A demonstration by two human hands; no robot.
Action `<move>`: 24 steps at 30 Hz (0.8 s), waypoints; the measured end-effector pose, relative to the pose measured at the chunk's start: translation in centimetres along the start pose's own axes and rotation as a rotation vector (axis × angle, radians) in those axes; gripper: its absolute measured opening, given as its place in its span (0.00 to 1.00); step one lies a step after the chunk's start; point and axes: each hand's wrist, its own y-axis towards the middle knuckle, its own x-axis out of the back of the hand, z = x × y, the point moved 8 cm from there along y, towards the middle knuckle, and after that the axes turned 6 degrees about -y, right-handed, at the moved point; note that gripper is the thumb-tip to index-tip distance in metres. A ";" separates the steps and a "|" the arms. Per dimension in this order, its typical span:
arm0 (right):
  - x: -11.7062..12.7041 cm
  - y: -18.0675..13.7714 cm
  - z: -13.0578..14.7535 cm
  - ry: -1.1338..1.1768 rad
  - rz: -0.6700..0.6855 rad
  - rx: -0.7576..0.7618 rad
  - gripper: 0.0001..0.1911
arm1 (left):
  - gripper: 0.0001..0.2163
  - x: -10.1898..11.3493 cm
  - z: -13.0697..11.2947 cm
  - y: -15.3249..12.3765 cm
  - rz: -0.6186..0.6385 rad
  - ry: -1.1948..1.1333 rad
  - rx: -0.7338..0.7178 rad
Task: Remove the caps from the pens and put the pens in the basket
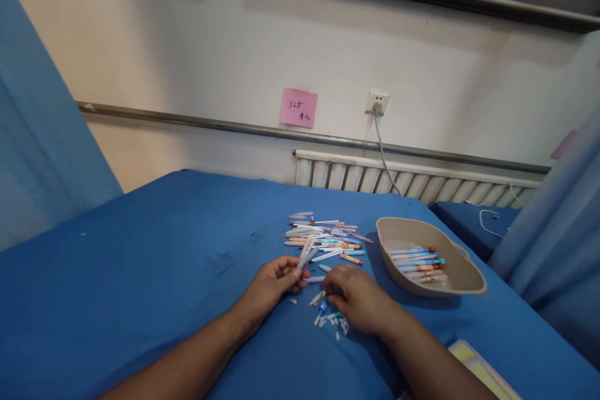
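Some slim, pale plastic pens point(307, 253) sit gripped in the left hand point(274, 278), lower centre; the right hand point(360, 297) curls beside small white plastic tips point(345, 328), hold unclear; picking seems underway, calling for fine pinching

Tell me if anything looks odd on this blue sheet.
Dark smudges mark the blue sheet left of the pens, standing out against plain cloth. One small white piece lies near the left hand, apart from the main cluster.

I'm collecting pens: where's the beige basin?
The head view shows the beige basin on the blue cloth, right of the loose pens and right hand.
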 end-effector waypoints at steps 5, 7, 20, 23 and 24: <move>-0.2 -0.3 1.3 -0.076 0.064 0.043 0.14 | 0.12 0.0 0.1 0.0 0.042 -0.029 0.017; -0.1 -0.4 1.6 -0.100 0.068 0.057 0.14 | 0.12 0.0 0.1 0.0 0.044 -0.033 0.016; 0.8 0.0 0.3 0.022 -0.111 -0.035 0.06 | 0.16 0.3 0.2 0.2 0.007 0.004 0.026; 2.0 0.3 -2.3 0.512 -0.360 -0.181 0.06 | 0.17 0.1 0.3 0.1 0.015 0.061 0.031; 2.0 0.4 -3.3 0.717 -0.419 -0.239 0.08 | 0.17 -0.1 0.3 0.0 0.027 0.082 0.028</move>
